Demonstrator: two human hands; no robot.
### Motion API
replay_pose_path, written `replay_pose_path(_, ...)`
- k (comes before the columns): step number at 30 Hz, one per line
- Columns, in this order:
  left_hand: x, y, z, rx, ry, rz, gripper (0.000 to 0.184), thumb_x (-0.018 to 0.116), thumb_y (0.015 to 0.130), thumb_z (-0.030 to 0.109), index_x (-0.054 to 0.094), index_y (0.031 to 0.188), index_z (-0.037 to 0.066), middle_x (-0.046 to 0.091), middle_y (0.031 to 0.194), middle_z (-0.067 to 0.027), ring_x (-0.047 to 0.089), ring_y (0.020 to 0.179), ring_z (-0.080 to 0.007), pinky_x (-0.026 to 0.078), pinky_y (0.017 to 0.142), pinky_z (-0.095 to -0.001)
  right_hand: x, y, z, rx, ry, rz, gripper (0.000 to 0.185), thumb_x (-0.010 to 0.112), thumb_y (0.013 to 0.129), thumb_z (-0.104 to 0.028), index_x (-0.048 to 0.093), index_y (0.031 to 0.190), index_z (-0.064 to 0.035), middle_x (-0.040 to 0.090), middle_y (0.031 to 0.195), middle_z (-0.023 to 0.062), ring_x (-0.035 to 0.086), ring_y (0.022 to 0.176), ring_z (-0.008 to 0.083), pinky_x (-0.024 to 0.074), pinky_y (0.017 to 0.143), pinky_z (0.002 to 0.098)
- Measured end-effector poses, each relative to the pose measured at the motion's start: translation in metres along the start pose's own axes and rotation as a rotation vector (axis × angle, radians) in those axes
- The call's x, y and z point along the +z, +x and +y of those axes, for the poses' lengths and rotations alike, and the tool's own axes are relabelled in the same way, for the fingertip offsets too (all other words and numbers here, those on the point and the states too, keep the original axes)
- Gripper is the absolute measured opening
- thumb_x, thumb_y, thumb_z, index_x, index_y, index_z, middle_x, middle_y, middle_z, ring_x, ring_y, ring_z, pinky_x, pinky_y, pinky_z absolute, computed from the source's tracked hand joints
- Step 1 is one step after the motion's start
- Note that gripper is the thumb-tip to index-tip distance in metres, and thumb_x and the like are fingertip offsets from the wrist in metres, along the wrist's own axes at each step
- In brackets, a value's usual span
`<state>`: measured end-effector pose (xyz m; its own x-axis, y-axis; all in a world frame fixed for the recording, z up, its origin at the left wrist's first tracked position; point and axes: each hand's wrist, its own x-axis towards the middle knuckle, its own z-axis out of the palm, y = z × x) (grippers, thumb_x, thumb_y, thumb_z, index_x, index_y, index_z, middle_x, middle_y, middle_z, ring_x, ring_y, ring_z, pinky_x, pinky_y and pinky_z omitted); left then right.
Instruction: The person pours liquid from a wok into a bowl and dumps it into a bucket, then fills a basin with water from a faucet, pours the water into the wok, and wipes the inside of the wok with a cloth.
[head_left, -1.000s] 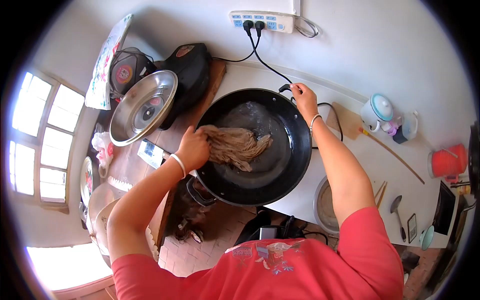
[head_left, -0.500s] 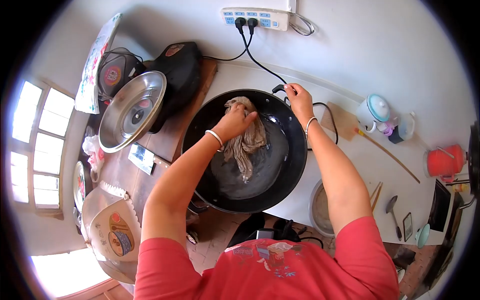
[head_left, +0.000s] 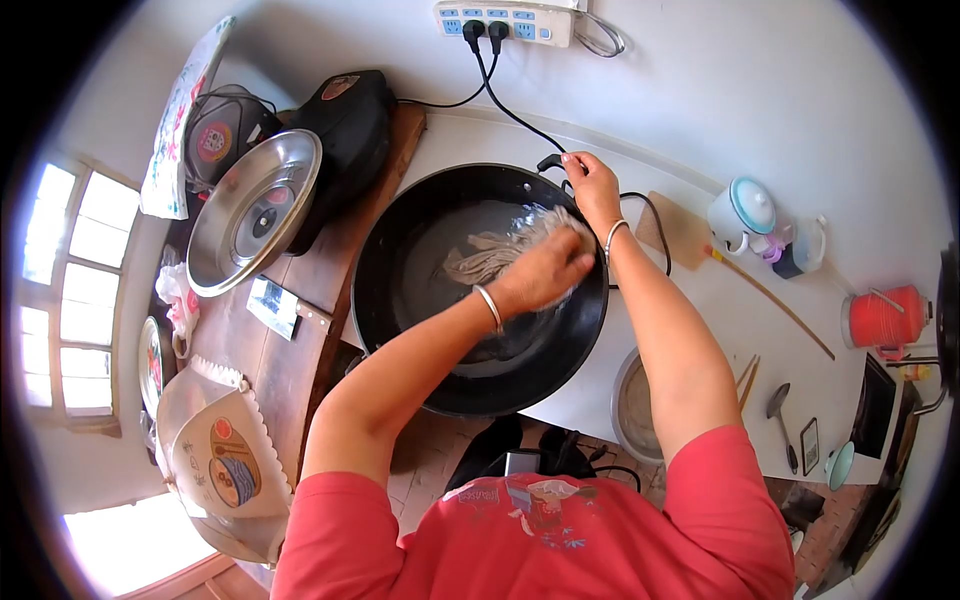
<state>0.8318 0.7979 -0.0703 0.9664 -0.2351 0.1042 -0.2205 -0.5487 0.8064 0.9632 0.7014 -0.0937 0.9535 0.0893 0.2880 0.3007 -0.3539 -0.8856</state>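
A large black pan (head_left: 430,370) with a wet-looking inside sits on the white counter, close to the wall. Inside it, against the right part of the wall of the pan, my left hand (head_left: 548,268) presses a crumpled beige-brown cloth (head_left: 490,256); the cloth trails to the left from under my closed fingers. At the pan's upper right, my right hand (head_left: 592,185) is closed on the black pan handle (head_left: 550,162), fingers wrapped round its end.
On the wooden table at left are a steel basin (head_left: 225,235) and a cleaver (head_left: 274,306). The white counter (head_left: 700,330) holds a grey bowl (head_left: 622,410), a cutting board (head_left: 680,228), a stick, chopsticks, a ladle (head_left: 783,425) and a lidded pot (head_left: 742,208). A power strip (head_left: 505,22) hangs above.
My left hand has moved with the cloth from the pan's left side, past its upper part, to the right side. My right hand has stayed at the handle. The view has shifted slightly.
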Motion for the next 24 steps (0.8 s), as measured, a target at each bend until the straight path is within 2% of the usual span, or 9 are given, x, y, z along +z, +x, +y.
replay_pose_path(2,0.009,-0.015,0.008,0.077,-0.015,-0.205,0.028,0.050,0.090,0.027,0.047,0.098,0.001,0.050,0.095,-0.0194,0.052,0.087,-0.0357,0.042,0.077,-0.0403,-0.002,0.000,-0.004,0.012,-0.015,-0.006,0.028,0.057,0.085,-0.030,0.064,0.085,-0.0028,0.054,0.056,0.0119,0.048,0.050,0.0212,0.0399,0.053,0.0329)
replay_pose_path(3,0.010,-0.023,0.013,0.076,-0.016,-0.206,0.028,0.050,0.090,0.027,0.047,0.098,0.001,0.050,0.095,-0.0194,0.052,0.087,-0.0357,0.042,0.077,-0.0403,-0.002,0.000,-0.004,0.014,-0.015,-0.006,0.028,0.057,0.085,-0.030,0.064,0.085,-0.0028,0.054,0.056,0.0119,0.048,0.050,0.0212,0.0399,0.053,0.0329)
replay_pose_path(5,0.007,-0.041,0.024,0.114,-0.056,-0.389,0.025,0.046,0.091,0.026,0.048,0.096,0.001,0.049,0.092,-0.0200,0.051,0.088,-0.0382,0.042,0.078,-0.0406,-0.002,-0.001,-0.005,-0.009,-0.016,-0.003,0.028,0.057,0.086,-0.029,0.063,0.086,-0.0025,0.054,0.057,0.0121,0.048,0.050,0.0208,0.0400,0.053,0.0326)
replay_pose_path(6,0.005,-0.050,0.027,0.113,-0.056,-0.389,0.025,0.046,0.091,0.026,0.048,0.096,0.001,0.049,0.092,-0.0200,0.051,0.088,-0.0382,0.042,0.078,-0.0406,-0.002,-0.001,-0.005,-0.007,-0.015,-0.004,0.028,0.057,0.086,-0.029,0.063,0.086,-0.0025,0.054,0.057,0.0121,0.048,0.050,0.0208,0.0400,0.053,0.0326)
replay_pose_path(11,-0.014,-0.097,0.021,0.029,0.055,-0.701,0.024,0.045,0.087,0.025,0.049,0.094,0.002,0.051,0.091,-0.0179,0.053,0.090,-0.0367,0.043,0.078,-0.0413,-0.002,-0.002,-0.005,-0.005,-0.009,-0.007,0.028,0.056,0.086,-0.030,0.063,0.087,-0.0022,0.055,0.058,0.0129,0.049,0.051,0.0205,0.0400,0.053,0.0321)
replay_pose_path(15,-0.044,-0.123,0.015,0.016,0.297,-0.764,0.025,0.047,0.085,0.028,0.052,0.096,0.005,0.052,0.096,-0.0156,0.055,0.092,-0.0336,0.046,0.078,-0.0424,-0.005,-0.003,-0.009,0.027,-0.015,-0.021,0.029,0.056,0.087,-0.030,0.063,0.086,-0.0017,0.055,0.058,0.0117,0.049,0.051,0.0193,0.0397,0.053,0.0318)
replay_pose_path(17,-0.061,-0.132,0.005,0.008,0.572,-0.778,0.026,0.050,0.084,0.030,0.055,0.099,0.010,0.053,0.101,-0.0136,0.056,0.093,-0.0311,0.048,0.078,-0.0432,-0.004,-0.003,-0.010,0.033,0.016,-0.024,0.029,0.056,0.087,-0.030,0.063,0.086,-0.0015,0.053,0.055,0.0096,0.048,0.050,0.0176,0.0390,0.052,0.0315)
replay_pose_path(21,-0.088,-0.128,-0.009,-0.094,0.786,-0.717,0.035,0.057,0.080,0.038,0.057,0.105,0.013,0.051,0.105,-0.0154,0.055,0.094,-0.0366,0.048,0.079,-0.0445,-0.002,-0.003,-0.005,-0.002,0.015,-0.007,0.030,0.056,0.087,-0.030,0.063,0.086,-0.0015,0.051,0.053,0.0079,0.045,0.049,0.0164,0.0383,0.051,0.0309)
replay_pose_path(24,-0.095,-0.115,-0.024,-0.124,0.824,-0.610,0.045,0.064,0.076,0.038,0.056,0.110,0.009,0.048,0.112,-0.0178,0.050,0.102,-0.0385,0.045,0.085,-0.0441,-0.003,-0.003,-0.007,0.021,0.020,-0.008,0.030,0.056,0.087,-0.030,0.063,0.085,-0.0015,0.050,0.052,0.0076,0.044,0.048,0.0157,0.0375,0.051,0.0305)
